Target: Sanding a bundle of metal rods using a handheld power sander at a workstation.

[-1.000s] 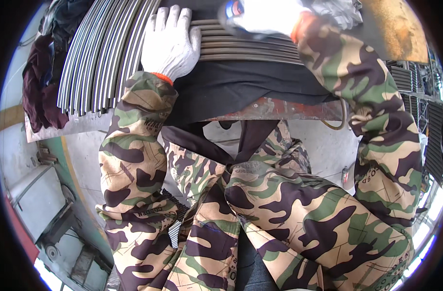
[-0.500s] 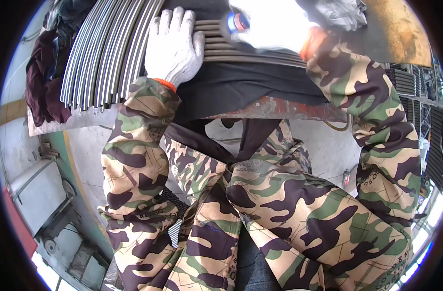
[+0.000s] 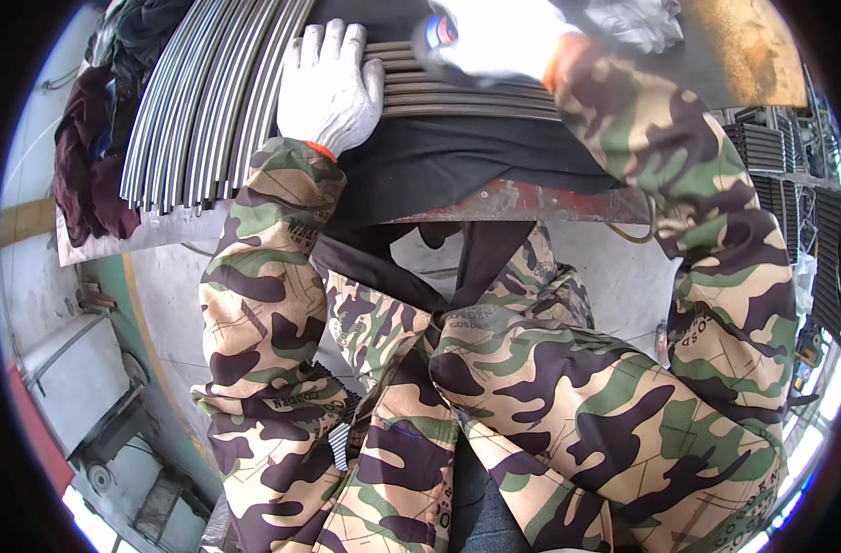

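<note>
My left hand [image 3: 330,92], in a white knit glove with an orange cuff, lies flat with its fingers stretched out. It presses on the ends of several dark metal rods [image 3: 467,99] that run sideways over a black cloth [image 3: 439,166]. Gloved the same way, my right hand [image 3: 503,41] is closed around a round object [image 3: 436,34] with a blue, white and reddish end. That object is blurred, and I cannot make out its kind. It is over the far rods, and whether it touches them is unclear.
Shinier metal rods [image 3: 209,101] lie side by side left of my left hand. Dark maroon cloth [image 3: 89,152] hangs at the table's left end. Clear plastic wrapping [image 3: 634,23] and a rusty yellowish sheet [image 3: 743,55] are at the far right. A reddish metal edge [image 3: 531,203] borders the table nearest me.
My right hand has shifted a little to the left with the round object, drawing its forearm along. The left hand stays flat on the rods.
</note>
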A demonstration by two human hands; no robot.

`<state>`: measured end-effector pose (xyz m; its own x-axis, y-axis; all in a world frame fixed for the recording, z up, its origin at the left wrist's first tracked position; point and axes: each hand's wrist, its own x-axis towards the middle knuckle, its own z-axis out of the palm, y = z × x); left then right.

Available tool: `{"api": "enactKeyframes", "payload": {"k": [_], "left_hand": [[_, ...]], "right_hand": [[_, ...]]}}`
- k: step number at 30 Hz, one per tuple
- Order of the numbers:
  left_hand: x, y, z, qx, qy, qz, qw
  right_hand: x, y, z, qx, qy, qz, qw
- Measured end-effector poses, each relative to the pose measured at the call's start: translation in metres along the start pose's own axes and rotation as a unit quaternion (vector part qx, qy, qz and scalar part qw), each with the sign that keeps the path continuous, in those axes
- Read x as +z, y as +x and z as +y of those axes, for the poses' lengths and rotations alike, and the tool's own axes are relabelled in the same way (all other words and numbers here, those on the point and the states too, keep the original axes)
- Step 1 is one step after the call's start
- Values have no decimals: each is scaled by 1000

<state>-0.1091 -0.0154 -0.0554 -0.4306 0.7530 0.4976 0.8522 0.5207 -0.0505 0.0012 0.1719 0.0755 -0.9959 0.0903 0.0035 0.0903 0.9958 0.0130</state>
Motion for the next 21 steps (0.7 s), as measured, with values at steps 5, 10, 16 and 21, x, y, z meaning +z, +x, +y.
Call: {"api": "enactKeyframes", "payload": {"k": [5, 10, 16, 21], "left_hand": [[1, 1, 1, 5, 6, 21, 1000], [1, 3, 2, 5, 3, 23, 1000], [7, 4, -1, 14, -9, 37, 999], [-3, 6, 3, 5, -6, -8, 1000]], "right_hand": [[3, 8, 6, 8, -24, -11, 1000], [-2, -1, 13, 22, -20, -45, 999], [3, 8, 31, 59, -25, -17, 998], [7, -5, 16, -3, -11, -2, 1000]]}}
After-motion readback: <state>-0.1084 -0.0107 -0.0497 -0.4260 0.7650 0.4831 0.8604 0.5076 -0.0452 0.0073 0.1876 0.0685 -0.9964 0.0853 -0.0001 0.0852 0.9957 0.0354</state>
